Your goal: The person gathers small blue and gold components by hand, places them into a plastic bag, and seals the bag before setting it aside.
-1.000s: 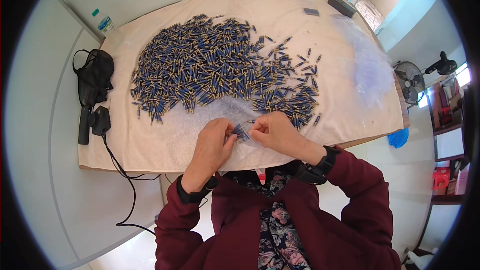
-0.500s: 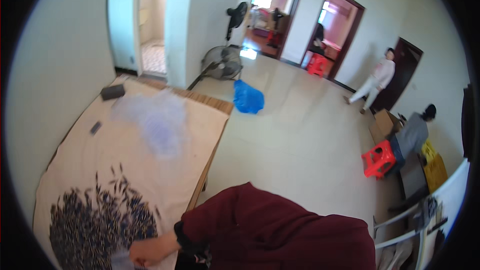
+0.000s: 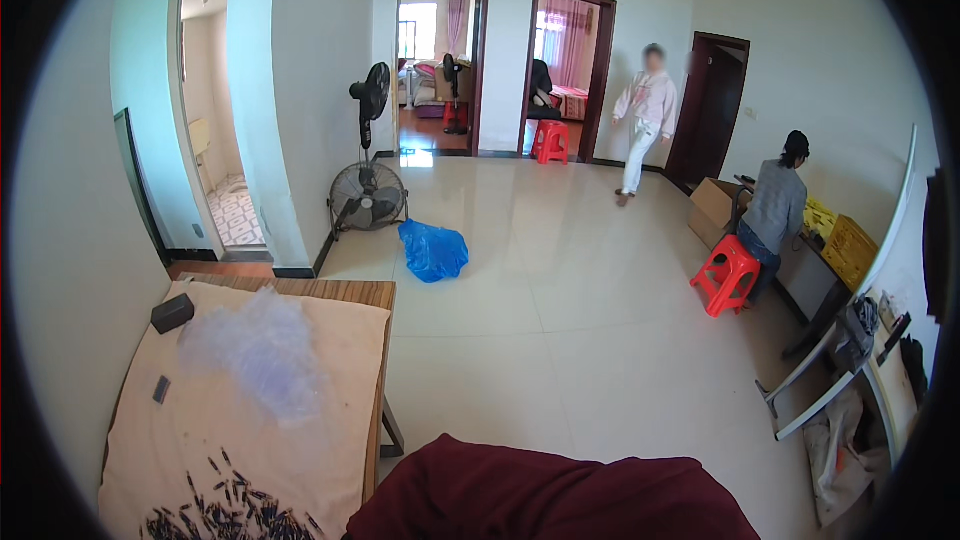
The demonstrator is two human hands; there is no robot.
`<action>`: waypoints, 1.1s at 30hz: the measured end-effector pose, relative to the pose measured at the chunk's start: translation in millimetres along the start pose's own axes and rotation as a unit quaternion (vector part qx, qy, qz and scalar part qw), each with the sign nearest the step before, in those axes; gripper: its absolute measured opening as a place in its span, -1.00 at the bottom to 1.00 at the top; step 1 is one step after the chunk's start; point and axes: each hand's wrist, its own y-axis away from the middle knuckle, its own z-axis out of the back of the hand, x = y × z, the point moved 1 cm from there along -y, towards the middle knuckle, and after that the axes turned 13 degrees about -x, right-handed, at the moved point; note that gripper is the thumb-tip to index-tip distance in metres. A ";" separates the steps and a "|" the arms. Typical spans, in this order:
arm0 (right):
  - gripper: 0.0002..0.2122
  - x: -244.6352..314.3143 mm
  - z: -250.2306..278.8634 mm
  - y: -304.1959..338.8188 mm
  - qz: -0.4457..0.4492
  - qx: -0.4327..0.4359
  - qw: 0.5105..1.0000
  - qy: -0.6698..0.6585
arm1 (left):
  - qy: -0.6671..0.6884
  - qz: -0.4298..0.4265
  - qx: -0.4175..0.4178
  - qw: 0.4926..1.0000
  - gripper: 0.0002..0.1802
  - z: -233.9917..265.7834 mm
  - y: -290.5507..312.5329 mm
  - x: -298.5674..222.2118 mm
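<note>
Neither of my hands is in the picture now. My maroon sleeve and clothing (image 3: 540, 495) fill the lower middle edge. Beside it, a pile of small dark pen-like pieces (image 3: 245, 518) is cut off by the lower edge of the view. The pieces lie on a beige cloth (image 3: 330, 460) spread over a wooden table (image 3: 345, 290). Farther back on the cloth is a loose heap of clear plastic bags (image 3: 270, 365). To its left are a small grey block (image 3: 161, 390) and a dark box (image 3: 173, 313).
A blue plastic bag (image 3: 433, 250) and a floor fan (image 3: 370, 198) are beyond the table. A person (image 3: 648, 120) stands by the far wall. Another person (image 3: 776, 200) is at a side table by a red stool (image 3: 725, 275) and a cardboard box (image 3: 715, 210).
The view has tilted up and turned, showing more of the room and less of the pile. The hand that was at the pile's near edge, at some clear plastic, has left the picture.
</note>
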 end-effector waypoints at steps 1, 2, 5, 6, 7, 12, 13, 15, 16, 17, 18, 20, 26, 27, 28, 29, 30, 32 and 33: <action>-0.76 -2.3 11.7 8.3 -0.034 0.023 0.998 0.057 | -0.147 0.244 0.076 0.955 -0.70 -10.3 -12.1 -14.9; -0.76 -9.1 8.4 10.7 -0.034 0.020 0.997 0.060 | -0.147 0.240 0.077 0.956 -0.70 -9.7 -12.1 -19.0; -0.76 -30.6 -7.6 14.9 -0.008 -0.085 0.996 -0.039 | -0.188 0.486 0.094 0.848 -0.73 -1.4 -1.4 -20.6; -0.76 -27.5 -9.2 11.9 -0.005 -0.083 0.996 -0.043 | -0.132 0.498 0.069 0.854 -0.74 3.4 6.0 -15.5; -0.76 -24.4 -10.2 9.7 -0.011 -0.075 0.996 -0.045 | -0.135 0.500 0.067 0.853 -0.74 8.3 13.7 -9.3; -0.76 -24.7 -6.7 12.3 -0.013 -0.071 0.997 -0.040 | -0.105 0.476 0.088 0.869 -0.76 6.6 13.4 -7.4; -0.76 -25.7 -5.1 13.7 -0.007 -0.075 0.996 -0.037 | -0.096 0.501 0.090 0.855 -0.76 4.1 8.9 -12.1; -0.76 -20.9 0.4 16.2 -0.018 -0.067 0.996 -0.052 | -0.091 0.531 0.089 0.837 -0.76 3.8 9.8 -12.3; -0.76 -15.8 6.0 16.1 -0.026 -0.060 0.996 -0.061 | -0.082 0.508 0.087 0.853 -0.75 5.8 11.9 -9.9; -0.77 -12.1 8.7 14.4 -0.035 -0.053 0.996 -0.070 | -0.072 0.485 0.084 0.867 -0.73 7.9 15.5 -5.1; -0.77 -11.4 8.0 12.0 -0.030 -0.051 0.996 -0.072 | -0.063 0.462 0.081 0.881 -0.71 10.1 20.3 1.3; -0.78 -17.0 3.9 13.1 -0.005 -0.077 0.995 -0.055 | -0.042 0.414 0.077 0.906 -0.67 10.2 32.5 16.3; -0.80 -12.7 4.1 9.8 -0.002 -0.043 0.999 0.015 | 0.005 0.318 0.046 0.947 -0.65 14.7 69.0 61.7; -0.80 -13.5 3.7 11.6 0.007 -0.062 0.998 0.006 | 0.005 0.320 0.044 0.946 -0.65 15.3 70.8 62.1; -0.80 -14.2 3.3 13.7 0.015 -0.081 0.997 -0.004 | -0.005 0.318 0.049 0.947 -0.65 15.3 71.5 61.6; -0.80 -14.4 3.4 13.4 0.025 -0.100 0.995 -0.014 | -0.016 0.315 0.055 0.948 -0.66 15.2 69.5 60.2; -0.80 -14.2 2.4 12.9 0.026 -0.098 0.995 -0.015 | -0.026 0.311 0.061 0.948 -0.67 14.8 67.6 58.3; -0.81 -14.1 0.6 13.2 0.014 -0.094 0.995 0.007 | -0.023 0.320 0.053 0.946 -0.66 12.8 63.8 53.2; -0.81 -14.4 0.0 13.8 0.007 -0.093 0.995 0.018 | -0.019 0.327 0.046 0.944 -0.66 11.2 61.5 50.1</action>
